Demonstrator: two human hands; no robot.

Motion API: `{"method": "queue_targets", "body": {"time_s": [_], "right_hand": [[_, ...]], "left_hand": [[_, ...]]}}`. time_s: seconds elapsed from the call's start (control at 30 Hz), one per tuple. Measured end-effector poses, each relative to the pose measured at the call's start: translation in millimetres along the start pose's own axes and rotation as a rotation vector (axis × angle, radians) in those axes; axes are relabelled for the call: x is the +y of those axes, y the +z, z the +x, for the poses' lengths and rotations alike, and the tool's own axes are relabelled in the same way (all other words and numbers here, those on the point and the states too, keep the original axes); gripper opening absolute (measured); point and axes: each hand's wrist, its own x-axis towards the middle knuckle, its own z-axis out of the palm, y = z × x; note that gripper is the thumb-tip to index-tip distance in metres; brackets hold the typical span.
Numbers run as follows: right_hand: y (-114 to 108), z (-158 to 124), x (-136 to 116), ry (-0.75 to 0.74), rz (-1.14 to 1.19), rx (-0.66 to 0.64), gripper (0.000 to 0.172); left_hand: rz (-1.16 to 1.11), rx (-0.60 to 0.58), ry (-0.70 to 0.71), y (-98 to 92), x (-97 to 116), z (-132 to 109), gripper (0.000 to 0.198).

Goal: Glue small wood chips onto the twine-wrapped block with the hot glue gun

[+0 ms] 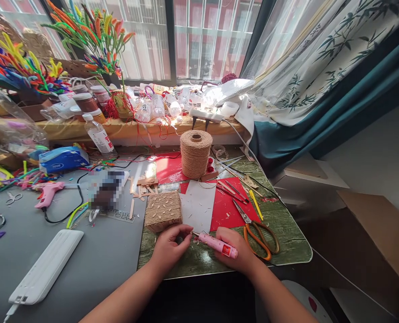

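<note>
My right hand [234,249] is wrapped round a pink hot glue gun [216,243] whose metal nozzle points left. At that nozzle, the thumb and forefinger of my left hand [173,244] pinch together; whatever is between them is too small to make out. Just beyond my left hand stands a twine-covered box [163,210] with small pale chips scattered on its top. A white sheet [199,204] and a red sheet [231,211] lie behind the glue gun. Large scissors [260,235] with orange handles rest to the right of my right hand, blades slightly apart.
A big twine spool [195,154] stands at the back. Wood sticks [147,186], a yellow cutter knife [256,205] and pencils [231,192] lie around. Further left are a second pink glue gun [49,194], a white power strip [47,267] and a bottle [99,138].
</note>
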Motion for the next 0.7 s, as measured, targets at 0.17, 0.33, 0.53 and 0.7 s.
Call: {"method": "queue_targets", "body": {"time_s": [0.17, 0.33, 0.53, 0.7], "right_hand": [[-0.1, 1.2, 0.5, 0.0, -0.007, -0.005, 0.02], [0.7, 1.2, 0.3, -0.003, -0.01, 0.003, 0.021], [0.5, 2.1, -1.7, -0.003, -0.021, 0.005, 0.02], [-0.4, 2.6, -1.9, -0.012, -0.04, 0.002, 0.021]], "left_hand": [[-0.042, 0.002, -0.023, 1.3, -1.3, -0.7, 0.02], [-0.081, 0.003, -0.045, 2.5, -3.2, -0.9, 0.021], [-0.087, 0.007, -0.048, 2.4, -4.5, -0.7, 0.02], [-0.069, 0.005, -0.037, 2.1, -5.6, -1.2, 0.018]]}}
